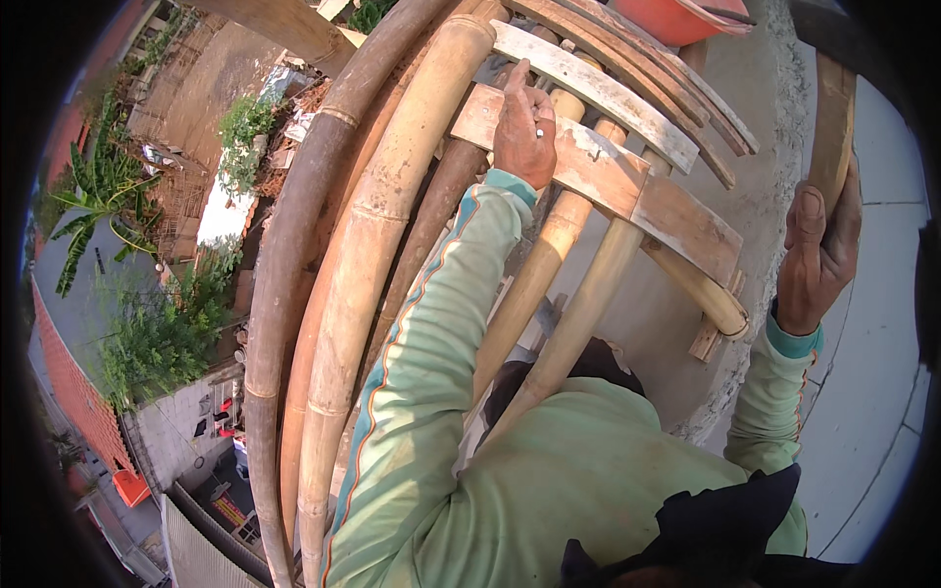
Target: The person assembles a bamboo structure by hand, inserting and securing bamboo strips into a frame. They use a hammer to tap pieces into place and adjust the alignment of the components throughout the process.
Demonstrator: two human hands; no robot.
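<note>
My right hand (821, 245) is wrapped round the wooden handle of a hammer (833, 127). The hammer is raised at the right, its dark head partly lost at the picture's rim. My left hand (526, 127) rests at a wooden plank (598, 169), fingers curled and the index finger bent forward. Whatever the fingers pinch, if anything, is too small to make out; a small pale spot shows at one finger. The plank lies across several bamboo poles (549, 245). A second short board (686, 225) meets its right end.
Thick bamboo poles (368, 211) run along my left, beside a drop to a yard with plants (147, 343) and roofs. A whitish plank (598, 93) and several wooden strips (637, 59) lie beyond. An orange-red tub (676, 20) stands far off, near a rough concrete edge (774, 118).
</note>
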